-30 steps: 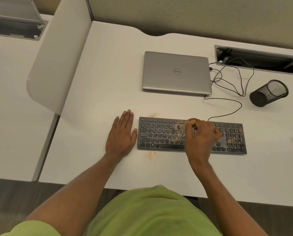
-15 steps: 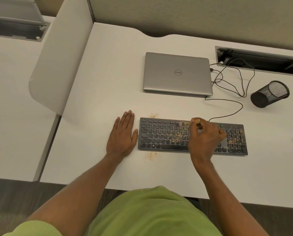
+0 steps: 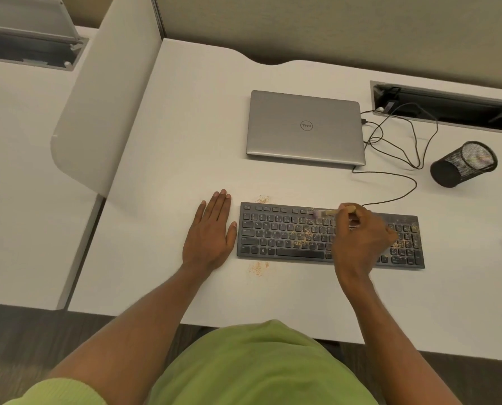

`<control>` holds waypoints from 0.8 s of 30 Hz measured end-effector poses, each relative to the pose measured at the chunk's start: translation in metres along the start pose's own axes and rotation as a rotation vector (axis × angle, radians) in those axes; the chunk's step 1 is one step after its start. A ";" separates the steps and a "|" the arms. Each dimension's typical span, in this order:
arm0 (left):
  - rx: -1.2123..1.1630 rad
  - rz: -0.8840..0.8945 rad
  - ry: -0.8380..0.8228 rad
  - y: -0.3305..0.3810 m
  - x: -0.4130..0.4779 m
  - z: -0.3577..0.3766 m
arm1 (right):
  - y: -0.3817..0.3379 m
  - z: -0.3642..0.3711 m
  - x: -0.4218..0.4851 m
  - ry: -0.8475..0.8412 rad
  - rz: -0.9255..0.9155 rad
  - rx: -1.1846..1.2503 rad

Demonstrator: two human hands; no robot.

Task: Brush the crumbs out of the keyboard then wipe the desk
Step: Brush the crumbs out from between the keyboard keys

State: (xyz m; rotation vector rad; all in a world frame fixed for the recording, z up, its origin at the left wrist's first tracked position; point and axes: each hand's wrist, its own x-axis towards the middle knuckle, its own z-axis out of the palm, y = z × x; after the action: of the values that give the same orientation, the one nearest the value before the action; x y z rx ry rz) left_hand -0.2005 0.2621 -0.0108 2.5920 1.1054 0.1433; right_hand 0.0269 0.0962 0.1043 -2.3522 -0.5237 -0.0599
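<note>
Right grip (image 3: 360,238) edged rightward, pinching brush (image 3: 330,212), bristles on keyboard (image 3: 273,230)

Soft, even indoor light falls from above on the pale desk (image 3: 185,127), leaving only faint shadows along the near edge of the laptop (image 3: 305,127). Wide-angle distortion bends the frame's edges; the tip of the brush (image 3: 330,212) is smeared by motion blur.

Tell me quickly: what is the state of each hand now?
Left hand: open, flat on the white desk, beside the dark grey keyboard.
Right hand: closed around a small wooden-handled brush over it.
</note>
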 end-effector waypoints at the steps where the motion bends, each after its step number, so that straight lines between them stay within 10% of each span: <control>1: 0.000 0.000 -0.002 0.000 0.000 0.000 | -0.004 0.000 0.001 0.009 -0.003 0.024; 24: 0.010 0.006 0.001 0.000 -0.001 0.000 | -0.009 0.013 0.031 -0.078 0.102 0.002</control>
State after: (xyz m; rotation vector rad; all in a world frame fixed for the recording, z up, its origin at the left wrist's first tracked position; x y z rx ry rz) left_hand -0.2009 0.2614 -0.0102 2.6046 1.1023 0.1407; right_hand 0.0501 0.1213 0.1065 -2.3828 -0.4396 0.0801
